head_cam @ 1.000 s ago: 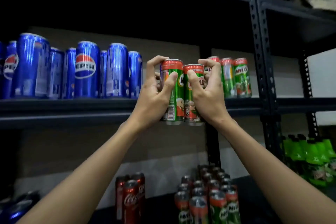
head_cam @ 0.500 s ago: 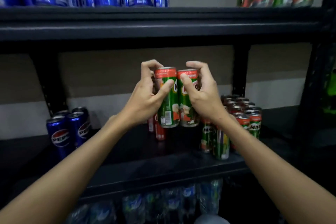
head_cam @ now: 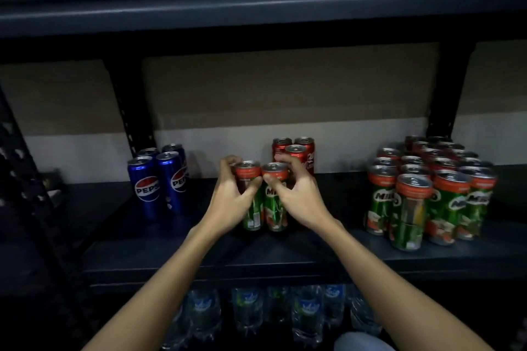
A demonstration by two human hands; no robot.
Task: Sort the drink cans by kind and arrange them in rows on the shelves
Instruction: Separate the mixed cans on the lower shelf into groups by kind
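left hand (head_cam: 231,202): fingers curled round left Milo can (head_cam: 251,196) | right hand (head_cam: 299,196): fingers curled round right Milo can (head_cam: 275,199) | cans side by side, upright, middle shelf (head_cam: 285,253)

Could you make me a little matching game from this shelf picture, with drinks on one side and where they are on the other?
Things:
1. Blue Pepsi cans on the middle shelf
2. Red Coca-Cola cans
3. Big cluster of green Milo cans
4. Clear plastic water bottles

Places:
A. Right end of the middle shelf
B. Shelf below the hands
C. Left part of the middle shelf
D. Just behind the two held Milo cans

Pairs: 1-C, 2-D, 3-A, 4-B
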